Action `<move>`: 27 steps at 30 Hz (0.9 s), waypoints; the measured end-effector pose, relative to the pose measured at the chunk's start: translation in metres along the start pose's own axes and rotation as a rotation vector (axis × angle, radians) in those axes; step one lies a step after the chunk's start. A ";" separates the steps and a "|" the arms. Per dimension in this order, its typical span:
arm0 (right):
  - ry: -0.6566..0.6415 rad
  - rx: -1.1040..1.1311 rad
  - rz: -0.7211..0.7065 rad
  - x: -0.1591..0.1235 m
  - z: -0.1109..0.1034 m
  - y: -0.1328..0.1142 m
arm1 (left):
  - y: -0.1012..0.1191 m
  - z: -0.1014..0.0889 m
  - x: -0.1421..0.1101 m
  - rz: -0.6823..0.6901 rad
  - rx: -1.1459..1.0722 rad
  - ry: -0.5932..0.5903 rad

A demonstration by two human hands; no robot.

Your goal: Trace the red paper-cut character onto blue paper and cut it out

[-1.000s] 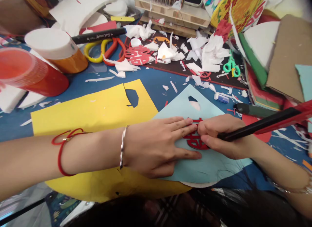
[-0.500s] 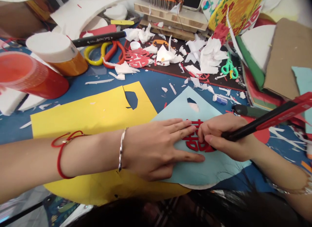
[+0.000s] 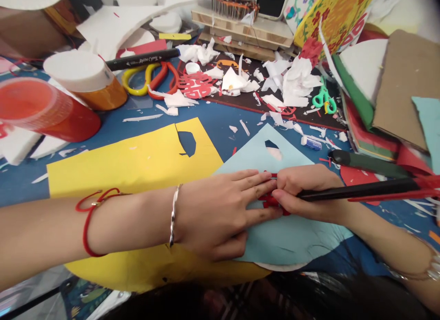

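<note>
My left hand (image 3: 216, 214) lies flat with its fingers apart, pressing on a light blue paper sheet (image 3: 288, 237). Between my two hands sits a red paper cut-out (image 3: 270, 201), mostly hidden by my fingers. My left fingertips touch it or lie right beside it. My right hand (image 3: 309, 191) grips a black marker (image 3: 357, 190) lying nearly level, with a strip of red paper along it. The marker's tip is hidden inside my hand. A yellow paper sheet (image 3: 130, 168) lies under the blue sheet and my left forearm.
A red double-happiness paper-cut (image 3: 195, 85) lies near yellow-and-red scissors (image 3: 147, 79). Green scissors (image 3: 325, 100), a dark marker (image 3: 364, 164), a glue stick (image 3: 311, 143), a red-and-orange tape roll (image 3: 48, 109), and stacked card surround the work. Paper scraps litter the blue surface and dark mat.
The marker has swung from slanting up-right to nearly level. My right hand has shifted left and down over the red cut-out, covering more of it. My left hand has barely moved.
</note>
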State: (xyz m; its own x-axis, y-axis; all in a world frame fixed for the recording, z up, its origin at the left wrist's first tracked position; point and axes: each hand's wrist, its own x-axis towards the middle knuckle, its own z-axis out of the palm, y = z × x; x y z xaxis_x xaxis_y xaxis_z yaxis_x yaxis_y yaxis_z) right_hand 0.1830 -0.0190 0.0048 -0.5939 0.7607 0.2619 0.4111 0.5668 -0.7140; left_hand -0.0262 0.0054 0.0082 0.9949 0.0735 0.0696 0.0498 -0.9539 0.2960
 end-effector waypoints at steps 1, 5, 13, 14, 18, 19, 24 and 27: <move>-0.005 -0.012 0.007 0.000 0.000 0.000 | 0.000 0.000 0.000 -0.003 0.002 -0.004; -0.037 -0.017 0.042 -0.002 0.000 0.002 | 0.001 -0.001 0.001 -0.010 0.009 -0.013; -0.053 0.000 0.040 -0.001 0.001 0.002 | -0.001 0.000 0.001 0.004 0.009 0.011; -0.054 -0.005 0.042 -0.001 0.001 0.002 | -0.001 0.000 0.001 0.004 0.005 0.013; -0.026 -0.053 0.017 0.000 0.001 0.001 | -0.001 0.000 0.001 -0.001 0.000 0.004; -0.030 -0.069 0.005 0.000 0.001 0.001 | -0.001 0.000 0.001 -0.004 0.001 0.005; -0.032 -0.142 -0.019 0.002 0.000 0.000 | -0.001 0.000 0.001 0.001 -0.002 0.013; -0.035 -0.155 -0.025 0.001 0.000 0.001 | 0.000 0.000 0.001 -0.006 0.000 0.014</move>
State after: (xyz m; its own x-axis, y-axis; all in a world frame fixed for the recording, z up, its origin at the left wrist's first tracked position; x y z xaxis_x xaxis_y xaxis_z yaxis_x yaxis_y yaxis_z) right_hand 0.1830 -0.0178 0.0043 -0.6274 0.7362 0.2537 0.4961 0.6291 -0.5985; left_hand -0.0248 0.0056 0.0084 0.9932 0.0832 0.0814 0.0556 -0.9534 0.2964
